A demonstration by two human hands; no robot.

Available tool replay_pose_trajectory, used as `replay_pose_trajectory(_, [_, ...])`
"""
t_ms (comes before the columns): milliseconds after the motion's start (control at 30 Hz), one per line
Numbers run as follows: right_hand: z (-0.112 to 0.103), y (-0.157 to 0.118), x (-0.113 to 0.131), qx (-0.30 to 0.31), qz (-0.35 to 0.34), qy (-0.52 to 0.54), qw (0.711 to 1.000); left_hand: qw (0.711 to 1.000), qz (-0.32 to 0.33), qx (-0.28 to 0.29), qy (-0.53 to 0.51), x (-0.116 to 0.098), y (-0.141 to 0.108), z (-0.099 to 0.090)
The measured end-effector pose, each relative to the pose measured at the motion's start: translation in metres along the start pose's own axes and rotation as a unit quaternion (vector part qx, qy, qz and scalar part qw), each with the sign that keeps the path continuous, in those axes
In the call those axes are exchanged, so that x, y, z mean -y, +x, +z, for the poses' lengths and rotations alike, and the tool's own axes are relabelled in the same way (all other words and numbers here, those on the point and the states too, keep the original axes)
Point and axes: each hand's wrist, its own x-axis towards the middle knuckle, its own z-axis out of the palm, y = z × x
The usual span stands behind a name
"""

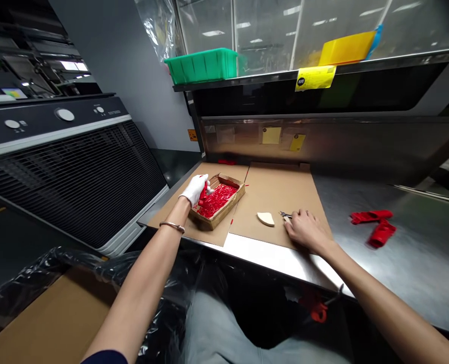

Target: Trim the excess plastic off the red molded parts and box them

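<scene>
My left hand (196, 190), in a white glove, is closed on a red plastic part (203, 195) above the near left side of a shallow box (230, 205) edged with brown tape. Small red slivers (218, 198) cover the box's floor. On the cardboard to the right, my bare right hand (305, 228) is closed over a small pair of nippers (285, 215), with their metal jaws showing past the fingers. Just left of them lies a cream wedge-shaped piece (265, 219).
Two red plastic parts (371, 216) (382, 233) lie on the metal bench (417, 273). A thin rod (425, 192) sits farther back. Green (203, 66) and yellow (347, 48) bins stand on the shelf above. A large machine with a black grille (76, 172) is at left.
</scene>
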Motion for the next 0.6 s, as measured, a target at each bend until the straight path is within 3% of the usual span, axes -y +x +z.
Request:
replay_pose_trajectory(100, [-0.014, -0.005, 0.024, -0.043, -0.035, 0.049, 0.997, 0.998, -0.017, 0.007, -0.065, -0.006, -0.017, 0.002])
replay_pose_trajectory(200, [-0.039, -0.015, 0.067, -0.063, -0.129, 0.129, 0.981, 0.974, -0.027, 0.060, -0.215, -0.011, -0.042, 0.014])
replay_pose_trajectory(267, [-0.056, -0.022, 0.100, -0.064, -0.198, 0.212, 0.955, 0.940, -0.047, 0.094, -0.324, -0.011, -0.059, 0.026])
replay_pose_trajectory(300, [-0.062, -0.024, 0.116, -0.062, -0.225, 0.294, 0.927, 0.927, -0.058, 0.102, -0.355, -0.011, -0.067, 0.033])
replay_pose_trajectory(400, [-0.068, -0.024, 0.152, -0.038, -0.216, 0.435, 0.874, 0.934, -0.059, 0.085, -0.343, -0.009, -0.084, 0.050])
replay_pose_trajectory(500, [-0.059, -0.016, 0.165, -0.007, -0.201, 0.434, 0.878, 0.961, -0.012, 0.055, -0.272, -0.008, -0.094, 0.056])
replay_pose_trajectory(600, [-0.053, -0.006, 0.162, 0.013, -0.235, 0.417, 0.878, 0.980, 0.001, 0.017, -0.201, -0.012, -0.096, 0.041])
